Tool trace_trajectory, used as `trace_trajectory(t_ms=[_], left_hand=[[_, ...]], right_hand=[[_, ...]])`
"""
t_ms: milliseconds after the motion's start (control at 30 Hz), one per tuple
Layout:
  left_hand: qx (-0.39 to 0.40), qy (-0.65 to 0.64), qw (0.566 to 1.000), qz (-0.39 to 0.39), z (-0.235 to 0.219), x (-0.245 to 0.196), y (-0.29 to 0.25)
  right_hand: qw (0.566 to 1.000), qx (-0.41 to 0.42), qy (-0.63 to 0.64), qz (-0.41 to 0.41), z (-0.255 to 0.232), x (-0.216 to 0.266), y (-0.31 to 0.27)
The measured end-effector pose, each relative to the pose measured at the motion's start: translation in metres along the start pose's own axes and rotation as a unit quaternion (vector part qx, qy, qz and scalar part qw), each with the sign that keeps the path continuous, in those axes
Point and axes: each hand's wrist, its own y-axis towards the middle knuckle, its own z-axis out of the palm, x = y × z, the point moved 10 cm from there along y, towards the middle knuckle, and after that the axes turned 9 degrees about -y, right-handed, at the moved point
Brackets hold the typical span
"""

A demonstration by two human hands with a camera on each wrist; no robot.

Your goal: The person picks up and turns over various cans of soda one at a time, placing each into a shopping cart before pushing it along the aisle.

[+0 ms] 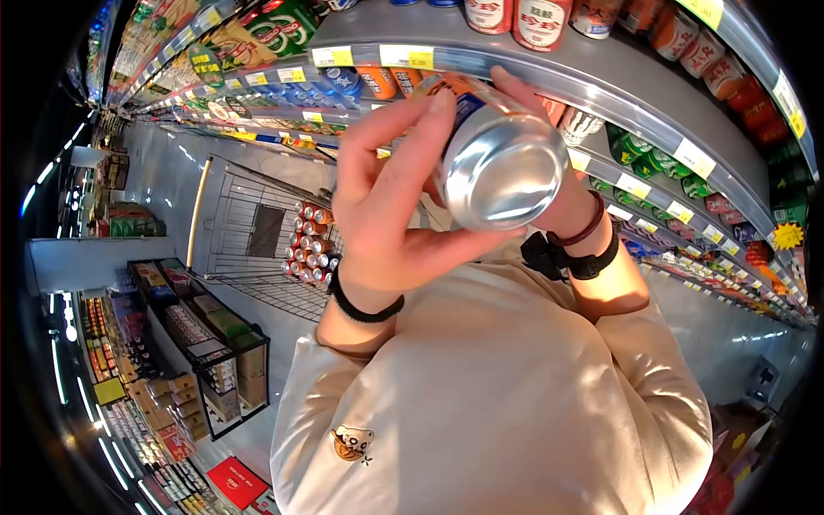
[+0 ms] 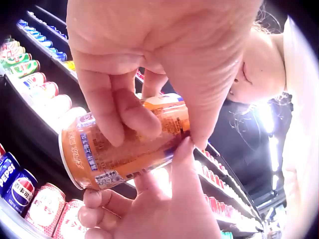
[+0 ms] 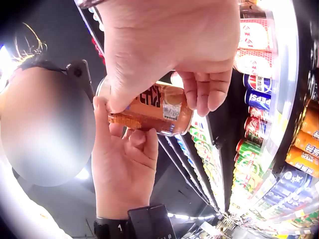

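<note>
Both hands are up on one orange can [image 1: 493,159], held in the air close to the camera with its shiny bottom facing us, right in front of the drinks shelf [image 1: 601,77]. The left hand [image 1: 386,206] has its fingers [image 2: 117,107] curled around the can's side, and the right hand [image 1: 562,184] grips it from the other side. A shopping cart [image 1: 257,232] with cans sits down on the left.
</note>
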Motion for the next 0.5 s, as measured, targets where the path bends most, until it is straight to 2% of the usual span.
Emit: trace_trajectory(t_ms=[33, 100, 167, 200, 233, 267, 300, 367, 433, 500], left_hand=[[0.005, -0.001, 1.0, -0.001, 0.003, 0.002, 0.001], [0.021, -0.028, 0.997, 0.074, 0.007, -0.006, 0.005], [0.049, -0.038, 0.996, 0.065, 0.02, 0.0, 0.008], [0.01, -0.118, 0.989, 0.089, 0.024, 0.005, 0.008], [-0.031, -0.198, 0.973, 0.111, 0.023, 0.008, 0.006], [0.005, -0.23, 0.969, 0.089, 0.031, 0.012, 0.005], [0.009, -0.232, 0.969, 0.086, 0.034, 0.012, 0.005], [0.018, -0.222, 0.973, 0.057, 0.042, 0.016, 0.008], [0.024, -0.224, 0.973, 0.057, 0.049, 0.015, 0.008], [0.008, -0.272, 0.962, 0.007, 0.056, 0.021, 0.008]], right_hand=[[0.999, 0.001, -0.048, -0.018, -0.005, 0.005, 0.001], [0.986, 0.001, -0.154, -0.063, -0.014, 0.021, 0.001], [0.963, -0.006, -0.246, -0.106, -0.023, 0.036, -0.002], [0.953, -0.011, -0.279, -0.119, -0.026, 0.04, -0.004], [0.947, -0.018, -0.294, -0.128, -0.029, 0.043, -0.006], [0.943, -0.034, -0.304, -0.128, -0.034, 0.044, -0.007], [0.944, -0.037, -0.303, -0.125, -0.037, 0.042, -0.008], [0.928, -0.05, -0.326, -0.176, -0.042, 0.05, -0.011], [0.925, -0.043, -0.346, -0.153, -0.047, 0.048, -0.013], [0.959, -0.059, -0.244, -0.131, -0.057, 0.043, -0.014]])
